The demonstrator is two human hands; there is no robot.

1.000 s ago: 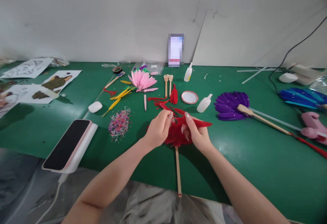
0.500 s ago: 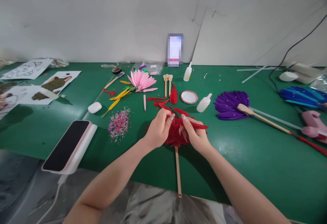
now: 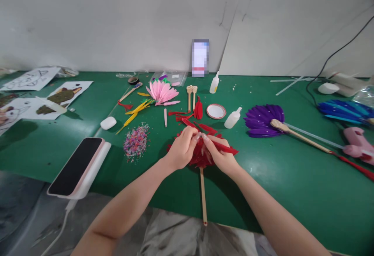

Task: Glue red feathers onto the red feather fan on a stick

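A red feather fan [image 3: 200, 158] lies before me, its wooden handle [image 3: 203, 197] pointing at my body. Over the fan's head, my left hand [image 3: 184, 145] is closed in a pinch, fingertips meeting those of the other hand; what it pinches is too small to make out. My right hand [image 3: 220, 152] is closed on a red feather [image 3: 226, 148], whose tip sticks out to the right. More loose red feathers [image 3: 189, 122] lie just past my fingers. Beyond them are a white-lined lid [image 3: 216, 111] and a white squeeze bottle [image 3: 233, 118].
To the right lie a purple feather fan [image 3: 264, 120], a blue feather fan [image 3: 344, 110] and a pink glue gun [image 3: 359, 143]. Leftward are pink feathers [image 3: 162, 92], yellow feathers [image 3: 136, 113], colourful confetti [image 3: 136, 142] and a phone [image 3: 77, 166]. A second bottle [image 3: 214, 83] stands near the wall.
My right hand has moved a little left, so its fingertips now meet my left hand's. The red feather in it has tilted slightly downward. My left hand has hardly moved.
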